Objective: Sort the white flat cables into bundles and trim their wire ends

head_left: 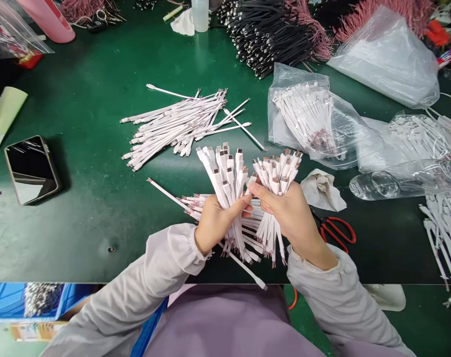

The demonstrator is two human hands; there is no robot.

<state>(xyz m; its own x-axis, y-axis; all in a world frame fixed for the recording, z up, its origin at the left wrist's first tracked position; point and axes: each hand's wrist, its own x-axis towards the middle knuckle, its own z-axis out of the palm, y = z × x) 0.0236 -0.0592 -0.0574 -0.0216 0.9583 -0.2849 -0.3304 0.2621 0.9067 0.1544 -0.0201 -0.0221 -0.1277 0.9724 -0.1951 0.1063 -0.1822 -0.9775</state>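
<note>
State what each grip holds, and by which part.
Left grip: a bundle of white cables, around the middle, plugs up. Right grip: a second bundle, just below its plugs.

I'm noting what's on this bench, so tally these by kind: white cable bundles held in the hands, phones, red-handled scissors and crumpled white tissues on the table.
Held white cable bundles: 2 (left bundle, right bundle)
Phone: 1
Red-handled scissors: 1
Crumpled white tissues: 2 (near tissue, far tissue)
Total: 6
</note>
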